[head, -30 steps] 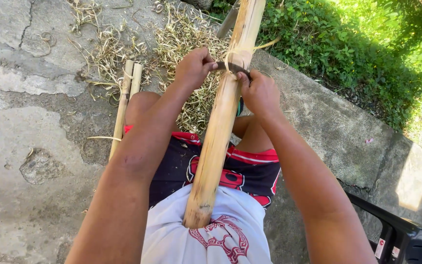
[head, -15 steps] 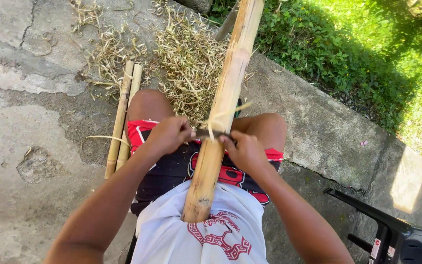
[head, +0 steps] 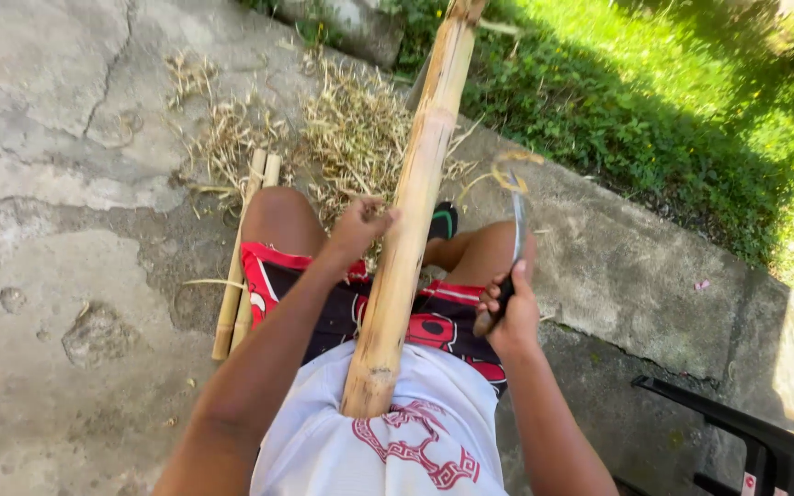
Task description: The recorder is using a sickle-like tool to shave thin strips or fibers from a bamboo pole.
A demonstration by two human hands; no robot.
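The long pale-yellow bamboo pole (head: 403, 248) leans braced against the person's belly, left hand (head: 357, 230) gripping its side. The right hand (head: 510, 312) clenches a curved steel knife (head: 517, 225), blade raised beside a bare knee; a slip could cut the leg.

Past your hands lie cracked concrete (head: 66, 184) and dry shavings (head: 351, 129); sunlit grass (head: 691, 101) to their right, dark chair (head: 755, 441) nearer you
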